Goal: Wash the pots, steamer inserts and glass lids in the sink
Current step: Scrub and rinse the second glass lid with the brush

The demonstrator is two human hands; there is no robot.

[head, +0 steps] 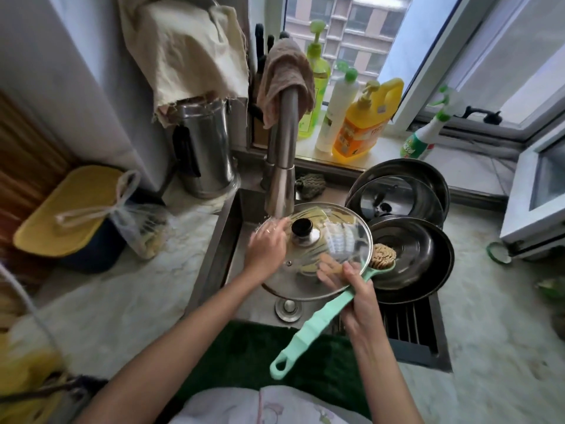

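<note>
A: Which step is this?

B: Rinsing a glass lid, by the look of it. The glass lid (315,252) sits over the sink (227,237), at the middle of the view, tilted under the faucet (282,166), whose spout ends just above the lid's eleven-o'clock edge. Water seems to be running there, though the blur makes that hard to confirm.

A: And the hands?

B: The left hand (267,249) lies on the lid's nine-o'clock rim, fingers fairly straight and spread towards the stream. The right hand (356,289) does two jobs: its fingers curl round the mint-green handle of the dish brush (324,313) while the fingertips reach under the lid's five-o'clock edge to prop it. The brush's tan head pokes out at the lid's three o'clock, touching no glass.

A: Where is the rest of the washing?

B: At two to three o'clock from the lid, a steel pot (412,255) stands on the drain rack (409,322), with another glass lid and a steel basin stacked behind it.

A: What does the next move call for?

B: Probably turning the lid so water reaches its whole face, with a firm hold on wet glass.
</note>
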